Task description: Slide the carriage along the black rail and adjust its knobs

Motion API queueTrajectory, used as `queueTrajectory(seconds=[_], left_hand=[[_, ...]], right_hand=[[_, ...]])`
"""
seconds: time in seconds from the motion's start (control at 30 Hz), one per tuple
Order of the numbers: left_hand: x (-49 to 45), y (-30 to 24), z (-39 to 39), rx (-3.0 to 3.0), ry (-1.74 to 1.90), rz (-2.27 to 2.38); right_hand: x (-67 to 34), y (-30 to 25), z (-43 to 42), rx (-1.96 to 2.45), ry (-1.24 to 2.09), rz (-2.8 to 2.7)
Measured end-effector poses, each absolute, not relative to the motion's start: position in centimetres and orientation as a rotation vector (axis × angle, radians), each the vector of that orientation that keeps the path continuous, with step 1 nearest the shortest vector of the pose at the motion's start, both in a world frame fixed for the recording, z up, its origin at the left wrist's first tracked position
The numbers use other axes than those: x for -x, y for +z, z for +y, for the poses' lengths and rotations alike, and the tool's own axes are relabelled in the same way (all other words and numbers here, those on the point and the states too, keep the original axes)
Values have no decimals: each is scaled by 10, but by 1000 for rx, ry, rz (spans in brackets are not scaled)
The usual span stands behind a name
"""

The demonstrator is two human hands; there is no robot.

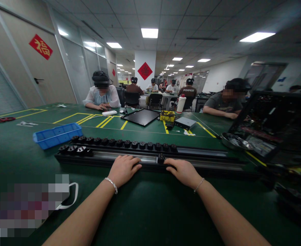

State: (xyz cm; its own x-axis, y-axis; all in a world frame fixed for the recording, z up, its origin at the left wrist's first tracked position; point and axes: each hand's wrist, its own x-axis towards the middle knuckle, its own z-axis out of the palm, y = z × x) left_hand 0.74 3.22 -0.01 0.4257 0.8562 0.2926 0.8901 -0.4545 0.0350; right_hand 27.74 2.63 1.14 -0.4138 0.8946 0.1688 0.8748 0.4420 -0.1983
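Note:
A long black power track (pixel 130 160) lies across the table in front of me. My left hand (pixel 125 167) lies over its near edge, fingers curled across the top and thumb on the near side. Further right, my right hand (pixel 182 171) grips the same track, its fingertips against the right side of a single black track socket (pixel 161 158). This socket sits in the channel between my hands. More sockets (pixel 72 149) stand at the track's left end. Behind it, a second track (pixel 201 151) carries a row of several black sockets (pixel 119 143).
A blue bin (pixel 58 135) stands at the left behind the tracks. A dark flat panel (pixel 141 117), a yellow box (pixel 167 116) and a white bottle (pixel 181 104) are further back. A metal bowl (pixel 236 141) and an open black case are at right. Other people sit around.

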Motion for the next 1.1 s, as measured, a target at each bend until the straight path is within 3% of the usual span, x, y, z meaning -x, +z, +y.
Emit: queueTrajectory(seconds=[1.1], left_hand=[[-8,1,32,2549,-400,-1580]], right_hand=[[-276,14,24,1585,120,-2425]])
